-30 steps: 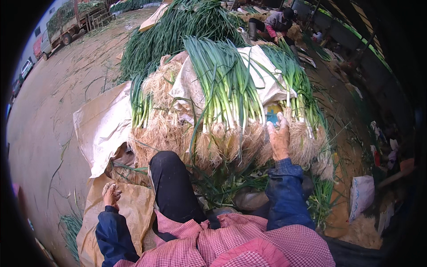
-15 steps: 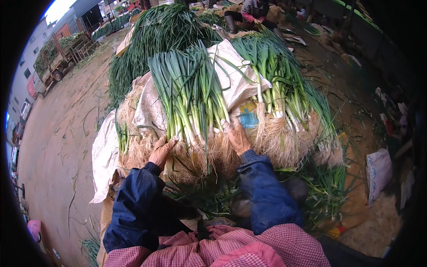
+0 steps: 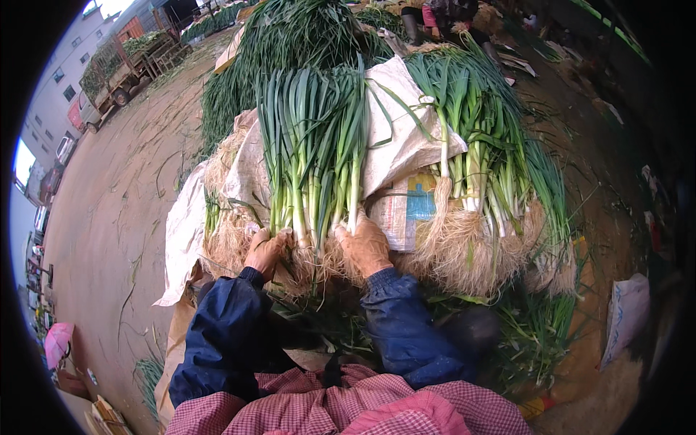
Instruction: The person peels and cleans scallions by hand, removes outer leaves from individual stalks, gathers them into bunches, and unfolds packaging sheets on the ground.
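A bunch of leeks [image 3: 308, 145] lies in front of me, green leaves pointing away and tangled pale roots toward me. My left hand [image 3: 267, 251] is closed around the left side of the stem bases. From the other side my right hand [image 3: 365, 246] grips the right edge of the same bunch, thumb along the stems. Both hands wear what look like tan, soiled gloves with pale fingertips. Under the leaves is a whitish woven sack [image 3: 395, 109]. More leeks [image 3: 482, 152] are piled to the right, their bushy roots [image 3: 471, 243] hanging toward me.
A tall heap of leek greens [image 3: 290, 43] rises behind the bunch. Loose leaves [image 3: 536, 341] litter the ground at right, near a white sack [image 3: 623, 312]. Another person [image 3: 453, 14] sits at the far top. A loaded truck [image 3: 116, 76] stands far left.
My right hand has moved left, closer to my left hand, and the leeks are squeezed into a narrower, straighter bunch. A printed sack shows more to its right. The view has shifted slightly.
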